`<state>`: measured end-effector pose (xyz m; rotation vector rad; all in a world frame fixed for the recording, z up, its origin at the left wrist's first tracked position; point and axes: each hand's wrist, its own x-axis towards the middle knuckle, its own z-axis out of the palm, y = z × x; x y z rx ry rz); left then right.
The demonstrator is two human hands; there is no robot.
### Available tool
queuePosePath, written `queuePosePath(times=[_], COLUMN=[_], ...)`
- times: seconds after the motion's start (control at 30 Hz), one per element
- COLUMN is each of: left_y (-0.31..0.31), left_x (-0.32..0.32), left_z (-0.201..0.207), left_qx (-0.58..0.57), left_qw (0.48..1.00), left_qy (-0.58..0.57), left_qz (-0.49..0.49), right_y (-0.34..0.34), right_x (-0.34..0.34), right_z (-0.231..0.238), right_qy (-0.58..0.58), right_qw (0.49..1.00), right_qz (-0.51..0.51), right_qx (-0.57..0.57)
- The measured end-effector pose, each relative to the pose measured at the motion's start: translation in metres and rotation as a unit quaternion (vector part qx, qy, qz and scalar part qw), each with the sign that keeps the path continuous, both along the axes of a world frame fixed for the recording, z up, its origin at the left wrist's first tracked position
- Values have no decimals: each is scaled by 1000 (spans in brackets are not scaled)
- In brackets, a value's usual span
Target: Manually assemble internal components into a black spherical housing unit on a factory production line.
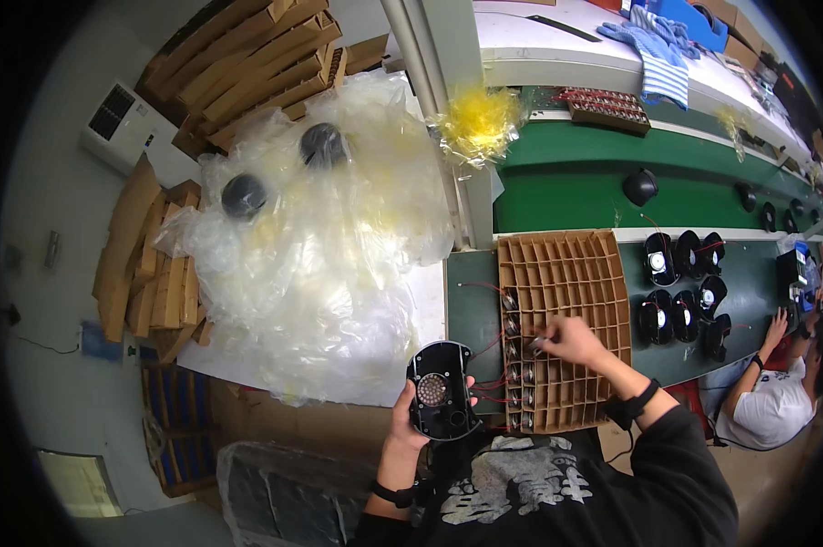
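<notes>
My left hand [406, 412] grips a black plastic housing [442, 392] from its left side, fingertips showing at the right edge. Its open inside faces up and shows a round perforated grille [432, 390]. My right hand [571, 344] is over a brown cardboard divider tray [566, 264], its fingers pinched on a small round metallic part [536, 345], mostly hidden by them. Several small speakers [515, 372] with red wires stand in the tray's leftmost cells, beside that hand. Some red wires stretch left toward the housing; whether any is joined to it I cannot tell.
Clear plastic bags [311, 264] heap on the white table at left, with two black domes [245, 195] on them. Several black housings [656, 316] stand right of the tray on the green bench [653, 365]. A co-worker [767, 401] sits at far right. Yellow strips [478, 123] hang from a post.
</notes>
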<state>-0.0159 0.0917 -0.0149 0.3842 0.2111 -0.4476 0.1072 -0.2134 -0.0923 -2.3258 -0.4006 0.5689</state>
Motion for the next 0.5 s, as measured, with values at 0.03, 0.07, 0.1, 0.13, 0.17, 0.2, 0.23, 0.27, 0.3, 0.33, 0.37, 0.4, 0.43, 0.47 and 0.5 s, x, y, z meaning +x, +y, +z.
queuePosePath(times=[0.03, 0.07, 0.1, 0.13, 0.17, 0.2, 0.23, 0.27, 0.3, 0.33, 0.37, 0.4, 0.43, 0.47, 0.5], left_y=[-2, -5, -8, -12, -16, -20, -22, -24, -28, -31, -35, -40, -45, -50, -53], left_x=[1, 3, 5, 8, 11, 13, 15, 17, 21, 23, 25, 27, 29, 31, 33], left_z=[2, 4, 6, 9, 11, 13, 15, 17, 19, 22, 25, 30, 36, 41, 44], left_qx=[1, 9, 16, 17, 14, 11, 14, 8, 0, -9, -7, -7, -7, -3, -2], left_qw=[1000, 1000, 1000, 1000, 1000, 1000, 1000, 999, 998, 997, 997, 996, 996, 995, 995], left_qy=[-3, -7, -12, -15, -16, -16, -18, -24, -30, -22, -22, -19, -14, -15, -16], left_qz=[-1, 4, 8, 3, -4, -11, -13, -32, -56, -71, -75, -83, -91, -97, -102], right_y=[-15, -30, -40, -53, -58, -60, -53, -46, -44, -38, -31, -26, -22, -19, -16], right_x=[0, 0, -8, -18, -24, -29, -34, -39, -44, -46, -48, -50, -51, -53, -53], right_z=[3, -3, -7, -17, -18, -18, 1, 17, 25, 35, 48, 67, 84, 98, 114], right_qy=[59, 182, 302, 326, 349, 347, 327, 305, 296, 282, 268, 253, 250, 206, 160], right_qw=[992, 955, 847, 787, 716, 715, 692, 665, 652, 640, 625, 641, 640, 710, 773], right_qz=[-77, -148, -246, -270, -287, -287, -272, -257, -245, -207, -169, -131, -132, -104, -76], right_qx=[80, 180, 361, 449, 531, 535, 584, 631, 653, 684, 713, 712, 714, 665, 609])
